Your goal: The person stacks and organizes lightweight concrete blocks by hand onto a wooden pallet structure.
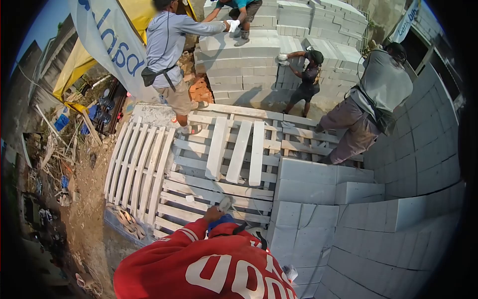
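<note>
Neither of my own hands shows in this view. Directly in front of me a person in a red long-sleeved top (164,264) bends forward, seen from behind. That person's raised hand (214,214) is at a pale grey glove-like shape (225,203) over the slats. Three long light-grey blocks (239,152) lie side by side on the wooden pallets (199,192) just beyond. A small white piece (189,198) rests on the slats left of that hand. Close on my right are stacked grey blocks (303,217).
A person in grey (378,84) leans at the right block wall (423,129). A person in dark clothes (308,77) touches the far stack (234,70). Back left, a person in a light-blue top (167,42) reaches toward another person's gloved hand (232,26). Debris (57,149) lies left.
</note>
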`<action>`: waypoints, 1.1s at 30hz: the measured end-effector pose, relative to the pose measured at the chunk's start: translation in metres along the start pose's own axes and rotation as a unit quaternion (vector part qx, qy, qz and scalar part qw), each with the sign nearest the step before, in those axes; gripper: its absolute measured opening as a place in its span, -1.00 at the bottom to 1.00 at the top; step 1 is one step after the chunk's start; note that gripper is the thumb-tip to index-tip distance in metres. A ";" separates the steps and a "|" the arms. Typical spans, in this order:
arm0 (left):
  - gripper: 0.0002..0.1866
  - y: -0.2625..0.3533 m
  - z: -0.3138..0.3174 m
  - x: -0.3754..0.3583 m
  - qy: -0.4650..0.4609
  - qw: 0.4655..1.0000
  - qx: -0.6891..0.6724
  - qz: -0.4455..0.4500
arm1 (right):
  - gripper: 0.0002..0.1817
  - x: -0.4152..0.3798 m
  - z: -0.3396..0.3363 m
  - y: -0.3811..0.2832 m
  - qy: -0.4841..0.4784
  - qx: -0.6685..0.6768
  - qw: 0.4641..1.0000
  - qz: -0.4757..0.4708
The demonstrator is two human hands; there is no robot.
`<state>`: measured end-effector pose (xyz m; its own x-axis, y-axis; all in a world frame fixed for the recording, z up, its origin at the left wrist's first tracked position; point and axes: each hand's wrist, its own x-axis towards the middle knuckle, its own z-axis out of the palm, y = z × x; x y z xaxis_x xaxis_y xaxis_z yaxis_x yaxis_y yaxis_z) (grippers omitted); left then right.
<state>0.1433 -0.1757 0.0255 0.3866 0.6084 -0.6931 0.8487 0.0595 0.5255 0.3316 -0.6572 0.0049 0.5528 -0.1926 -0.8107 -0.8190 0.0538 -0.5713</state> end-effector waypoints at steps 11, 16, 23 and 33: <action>-0.41 -0.039 -0.029 0.070 -0.064 0.997 0.008 0.030 | -0.90 -0.046 0.047 0.054 0.028 -0.005 0.999 0.041; -0.42 -0.037 -0.044 0.092 0.009 0.995 0.074 0.071 | -0.87 -0.077 0.042 0.068 0.051 0.038 0.998 0.022; -0.68 -0.015 -0.046 0.105 -0.079 0.987 -0.004 0.140 | -0.81 -0.055 0.014 0.134 0.048 0.049 0.998 -0.004; -0.73 0.012 -0.064 0.105 -0.151 0.970 -0.160 0.103 | -0.81 -0.130 0.055 0.101 0.087 0.016 0.996 0.028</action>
<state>0.1711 -0.0605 -0.0096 0.6654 0.3775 -0.6440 0.6053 0.2320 0.7614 0.1854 -0.5723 0.0459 0.4697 -0.3550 -0.8083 -0.8405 0.1003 -0.5325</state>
